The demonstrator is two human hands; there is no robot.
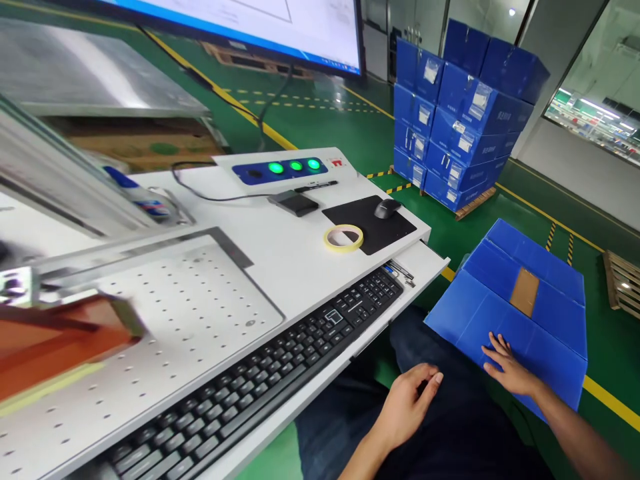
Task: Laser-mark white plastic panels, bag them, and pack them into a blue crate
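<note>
Here's the right hand (511,369), fingers spread, laid on the flap of a large blue cardboard box (533,287) standing at the person's right, a bare brown patch on its top. And the left hand (411,405) hovers over the dark-trousered lap, fingers curled, thumb and forefinger nearly meeting, nothing seen in them. Ahead of it, a long black keyboard (280,373) lies on the pull-out tray of the white worktop (287,273). Up on that worktop, a pale yellow tape roll (343,239) overlaps a black mouse pad (373,223) carrying a black mouse (387,209). Beyond, blue boxes (463,120) stand stacked on a wooden pallet (476,203).
</note>
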